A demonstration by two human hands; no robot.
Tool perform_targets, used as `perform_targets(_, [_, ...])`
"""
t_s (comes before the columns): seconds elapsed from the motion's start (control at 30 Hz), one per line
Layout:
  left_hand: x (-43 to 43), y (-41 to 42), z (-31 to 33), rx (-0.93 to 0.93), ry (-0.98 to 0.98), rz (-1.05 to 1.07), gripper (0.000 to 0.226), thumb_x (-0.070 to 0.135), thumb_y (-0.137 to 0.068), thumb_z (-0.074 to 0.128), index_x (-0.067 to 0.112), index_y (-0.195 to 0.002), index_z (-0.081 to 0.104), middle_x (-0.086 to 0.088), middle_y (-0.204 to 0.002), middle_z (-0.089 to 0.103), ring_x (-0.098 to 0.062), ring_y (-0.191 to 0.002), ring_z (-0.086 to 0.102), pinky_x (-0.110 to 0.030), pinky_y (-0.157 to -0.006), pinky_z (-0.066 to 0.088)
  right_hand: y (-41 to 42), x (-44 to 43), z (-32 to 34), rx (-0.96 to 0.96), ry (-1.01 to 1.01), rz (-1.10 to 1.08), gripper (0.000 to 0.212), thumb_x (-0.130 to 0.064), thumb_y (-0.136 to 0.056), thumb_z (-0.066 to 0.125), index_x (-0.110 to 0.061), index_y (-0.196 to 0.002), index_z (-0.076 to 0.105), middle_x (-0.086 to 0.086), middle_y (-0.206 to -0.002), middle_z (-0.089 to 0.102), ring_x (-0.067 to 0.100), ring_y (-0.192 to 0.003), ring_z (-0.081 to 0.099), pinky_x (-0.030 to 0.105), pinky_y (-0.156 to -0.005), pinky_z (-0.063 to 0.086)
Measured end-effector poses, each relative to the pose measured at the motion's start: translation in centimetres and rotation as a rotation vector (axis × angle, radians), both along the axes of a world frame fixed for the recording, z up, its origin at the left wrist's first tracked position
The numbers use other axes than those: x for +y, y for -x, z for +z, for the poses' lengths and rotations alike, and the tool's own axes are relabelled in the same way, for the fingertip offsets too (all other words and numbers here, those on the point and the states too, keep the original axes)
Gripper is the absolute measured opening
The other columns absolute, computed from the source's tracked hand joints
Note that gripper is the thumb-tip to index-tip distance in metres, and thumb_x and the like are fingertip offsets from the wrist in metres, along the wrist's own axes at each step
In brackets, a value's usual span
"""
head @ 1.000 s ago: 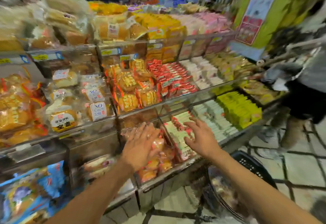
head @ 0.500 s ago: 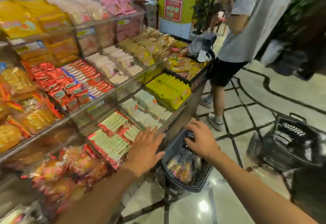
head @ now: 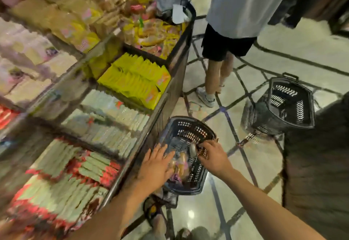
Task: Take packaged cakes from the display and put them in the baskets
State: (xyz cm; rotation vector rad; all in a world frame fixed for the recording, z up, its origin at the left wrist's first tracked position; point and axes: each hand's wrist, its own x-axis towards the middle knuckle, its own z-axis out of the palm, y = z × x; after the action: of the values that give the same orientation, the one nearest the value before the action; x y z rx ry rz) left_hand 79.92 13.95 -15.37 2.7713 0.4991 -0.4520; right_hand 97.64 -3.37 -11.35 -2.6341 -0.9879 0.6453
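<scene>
In the near basket (head: pixel 190 125) the cakes (head: pixel 181 164) lie between both hands, the left hand (head: pixel 156 166) with fingers straight, spread and empty just left of them, the right hand (head: pixel 213 157) with fingers bent at the basket's right wall, grip unclear; the display (head: pixel 149 126) lies nearer the left.

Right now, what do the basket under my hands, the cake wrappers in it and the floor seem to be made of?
Nearer basket: dark moulded plastic, matte, judging by its slotted walls.
Cake wrappers: probably thin plastic film with a slight sheen; blur hides detail.
Floor: polished stone or glazed tile, pale with dark inlaid lines; it reflects a bright spot of light.
</scene>
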Motion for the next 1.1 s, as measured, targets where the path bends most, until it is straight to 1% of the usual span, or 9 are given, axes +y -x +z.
perform_targets(0.17, [1.0, -3.2, -7.1, 0.044, 0.051, 0.024, 0.071, 0.055, -0.097, 0.054, 0.036, -0.160, 0.028, -0.004, -0.170, 0.025, -0.028, -0.159, 0.015, -0.051, -0.126, 0.018, -3.3, 1.3, -7.6, 0.175, 0.077, -0.044, 0.043, -0.028, -0.088, 0.068, -0.013, -0.128, 0.063, 0.009, -0.130, 0.057, 0.029, -0.123, 0.054, 0.035, -0.106, 0.042])
perform_targets(0.27, [0.7, -4.9, -11.8, 0.095, 0.095, 0.067, 0.066, 0.055, -0.103, 0.042, 0.038, -0.163, 0.017, -0.002, -0.173, 0.012, -0.026, -0.160, 0.003, -0.049, -0.128, 0.007, -4.9, 2.0, -13.4, 0.283, 0.148, -0.048, 0.045, -0.032, -0.087, 0.066, -0.018, -0.130, 0.061, 0.007, -0.127, 0.057, 0.029, -0.122, 0.055, 0.036, -0.103, 0.045])
perform_targets(0.37, [0.5, -6.2, -17.5, 0.125, 0.068, 0.088, 0.069, 0.054, -0.103, 0.043, 0.037, -0.164, 0.015, -0.004, -0.172, 0.014, -0.027, -0.160, 0.004, -0.051, -0.129, 0.007, -6.1, 2.7, -20.7, 0.372, 0.217, -0.032, 0.052, -0.036, -0.087, 0.065, -0.019, -0.135, 0.057, 0.008, -0.129, 0.059, 0.030, -0.123, 0.054, 0.038, -0.103, 0.046])
perform_targets(0.47, [0.0, -6.2, -24.5, 0.175, 0.047, 0.088, 0.070, 0.052, -0.098, 0.056, 0.033, -0.161, 0.031, -0.005, -0.170, 0.024, -0.030, -0.159, 0.012, -0.057, -0.127, 0.014, -6.6, 3.4, -28.7, 0.432, 0.250, -0.009, 0.049, -0.034, -0.088, 0.068, -0.013, -0.131, 0.057, 0.014, -0.120, 0.064, 0.035, -0.116, 0.058, 0.037, -0.097, 0.046])
perform_targets(0.57, [0.1, -6.0, -31.4, 0.204, 0.020, 0.049, 0.075, 0.052, -0.080, 0.079, 0.029, -0.147, 0.055, -0.006, -0.157, 0.048, -0.031, -0.149, 0.036, -0.061, -0.116, 0.037, -7.1, 4.5, -35.6, 0.485, 0.282, -0.001, 0.047, -0.030, -0.089, 0.072, -0.006, -0.127, 0.058, 0.021, -0.119, 0.065, 0.041, -0.113, 0.060, 0.040, -0.093, 0.047])
perform_targets(0.6, [-0.5, -5.4, -35.8, 0.212, 0.014, 0.068, 0.075, 0.052, -0.078, 0.080, 0.029, -0.146, 0.057, -0.006, -0.154, 0.051, -0.031, -0.146, 0.039, -0.062, -0.114, 0.040, -6.9, 4.4, -40.1, 0.516, 0.324, 0.012, 0.050, -0.033, -0.089, 0.072, -0.006, -0.128, 0.057, 0.022, -0.121, 0.064, 0.042, -0.114, 0.060, 0.040, -0.093, 0.047])
perform_targets(0.73, [-0.4, -4.4, -39.1, 0.197, 0.009, 0.062, 0.062, 0.053, -0.093, 0.057, 0.033, -0.150, 0.051, -0.005, -0.157, 0.048, -0.030, -0.149, 0.038, -0.061, -0.119, 0.033, -7.7, 5.6, -46.6, 0.506, 0.377, 0.037, 0.078, -0.063, -0.071, 0.048, -0.016, -0.133, 0.047, 0.019, -0.119, 0.066, 0.040, -0.114, 0.062, 0.042, -0.094, 0.051])
perform_targets(0.93, [-1.2, -3.5, -42.3, 0.075, -0.004, 0.128, 0.053, 0.048, -0.098, 0.045, 0.034, -0.149, 0.051, -0.002, -0.163, 0.039, -0.027, -0.153, 0.032, -0.059, -0.121, 0.026, -8.0, 7.0, -54.8, 0.442, 0.474, 0.091, 0.062, -0.045, -0.099, 0.050, -0.010, -0.146, 0.033, 0.021, -0.122, 0.063, 0.039, -0.115, 0.061, 0.044, -0.095, 0.050])
perform_targets(1.1, [-1.0, -4.0, -42.2, 0.109, -0.026, 0.131, 0.053, 0.049, -0.099, 0.044, 0.033, -0.149, 0.052, -0.001, -0.164, 0.039, -0.025, -0.153, 0.032, -0.056, -0.121, 0.027, -7.8, 6.0, -57.8, 0.538, 0.424, 0.098, 0.044, -0.041, -0.093, 0.064, -0.012, -0.125, 0.057, 0.011, -0.117, 0.067, 0.033, -0.113, 0.065, 0.040, -0.093, 0.054])
